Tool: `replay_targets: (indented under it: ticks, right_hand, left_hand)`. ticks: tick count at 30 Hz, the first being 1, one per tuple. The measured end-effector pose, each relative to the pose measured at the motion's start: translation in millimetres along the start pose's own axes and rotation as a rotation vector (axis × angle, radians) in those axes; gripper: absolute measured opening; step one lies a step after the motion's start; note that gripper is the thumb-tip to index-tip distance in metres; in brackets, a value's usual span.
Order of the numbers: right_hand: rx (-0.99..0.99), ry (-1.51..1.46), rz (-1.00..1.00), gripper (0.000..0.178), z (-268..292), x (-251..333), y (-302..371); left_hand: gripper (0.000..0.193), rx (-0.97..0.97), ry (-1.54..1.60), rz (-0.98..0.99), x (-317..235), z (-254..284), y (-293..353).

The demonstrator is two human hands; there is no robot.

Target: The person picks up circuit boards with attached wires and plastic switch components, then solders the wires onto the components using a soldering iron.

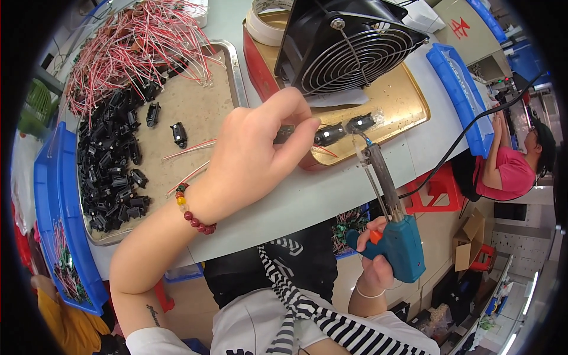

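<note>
My left hand (254, 148), wearing a bead bracelet, reaches over the table with thumb and forefinger pinched beside a row of small black plastic parts (329, 135). Thin red and white wires (192, 150) run beneath this hand and show again past the fingers; the pinch seems to be on them, though the fingers hide the spot. In my right hand (377, 269) is a teal soldering gun (404, 251), gripped by its handle near an orange trigger. Its tip points up at the rightmost black part, close to it; whether they touch I cannot tell.
A metal tray (234, 71) holds heaped black parts and a tangle of red and white wires (139, 50). A black fan (355, 56) stands on a gold tin lid (408, 106). Blue bins (458, 89) flank the table. A black cable (458, 139) hangs at right, near a seated person (506, 168).
</note>
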State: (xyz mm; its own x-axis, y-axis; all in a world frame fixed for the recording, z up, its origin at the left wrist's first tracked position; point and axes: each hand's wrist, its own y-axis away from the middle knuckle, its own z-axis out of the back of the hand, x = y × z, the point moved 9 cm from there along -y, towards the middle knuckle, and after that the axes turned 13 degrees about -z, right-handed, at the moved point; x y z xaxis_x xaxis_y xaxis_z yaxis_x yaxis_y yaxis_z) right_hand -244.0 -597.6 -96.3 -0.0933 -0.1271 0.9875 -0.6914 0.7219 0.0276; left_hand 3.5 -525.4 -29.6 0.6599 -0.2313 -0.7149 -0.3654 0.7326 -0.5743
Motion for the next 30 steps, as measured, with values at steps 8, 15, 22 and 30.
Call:
replay_targets:
  ticks: [8,15,22,30]
  right_hand:
    - [0.068,-0.016,0.004,0.055,-3.7,-1.3,-1.5]
    - [0.058,-0.018,0.002,0.054,-3.6,-1.6,-1.4]
    - [0.060,-0.029,0.022,0.053,-2.7,0.0,-2.3]
    - [0.050,-0.048,0.054,0.054,2.7,5.2,-2.7]
  left_hand:
    - [0.010,-0.033,0.002,-0.065,-1.6,1.1,-1.8]
    - [0.011,-0.021,-0.014,-0.073,-1.1,0.4,-1.6]
    - [0.012,0.031,0.008,0.000,2.2,-0.6,0.5]
    - [0.013,0.256,-0.242,-0.290,-27.8,0.4,-0.1]
